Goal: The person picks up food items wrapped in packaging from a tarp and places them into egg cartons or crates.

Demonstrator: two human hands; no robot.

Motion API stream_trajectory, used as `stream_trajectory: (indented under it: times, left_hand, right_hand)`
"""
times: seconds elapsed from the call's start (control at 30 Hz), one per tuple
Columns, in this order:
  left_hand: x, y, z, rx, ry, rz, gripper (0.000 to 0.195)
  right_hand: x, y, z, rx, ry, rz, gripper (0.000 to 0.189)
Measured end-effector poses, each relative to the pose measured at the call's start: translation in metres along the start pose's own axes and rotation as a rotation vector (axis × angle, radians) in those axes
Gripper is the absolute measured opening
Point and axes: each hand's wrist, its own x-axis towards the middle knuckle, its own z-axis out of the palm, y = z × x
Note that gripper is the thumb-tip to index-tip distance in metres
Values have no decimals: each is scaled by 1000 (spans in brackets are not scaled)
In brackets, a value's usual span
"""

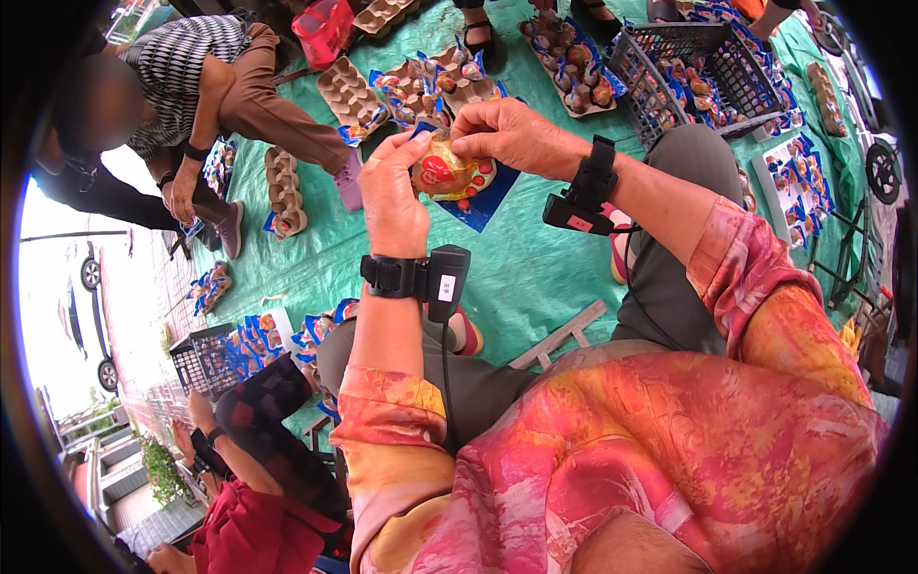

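Observation:
Before me, above the green tarp, a round item in a printed plastic wrapper is held up, gold and red with a blue lower corner. My left hand grips its left side, the thumb at its upper edge. At its top right, my right hand pinches the wrapper between thumb and forefinger. What is inside the wrapper cannot be told. Just beyond my hands lie molded pulp trays with similar wrapped round items.
A black plastic crate of wrapped items stands at upper right, beside a filled pulp tray. A seated person is at upper left, another at lower left near a second crate. A wooden frame lies between my feet.

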Motion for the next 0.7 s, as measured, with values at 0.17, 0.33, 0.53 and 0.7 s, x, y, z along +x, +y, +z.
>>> stream_trajectory:
  times: [0.17, 0.33, 0.53, 0.7]
  left_hand:
    - [2, 1, 4, 15, 54, 4, 12]
    - [7, 5, -4, -63, 155, 30, 13]
    - [14, 2, -17, -127, 173, -9, 11]
    - [12, 3, -17, -126, 180, 9, 10]
  right_hand:
    - [0, 1, 0, 62, 15, 30, 11]
    - [-12, -11, 9, -114, -5, 181, 14]
    - [-7, 3, 0, 55, 15, 220, 14]
    - [-5, 1, 5, 59, 54, 237, 14]
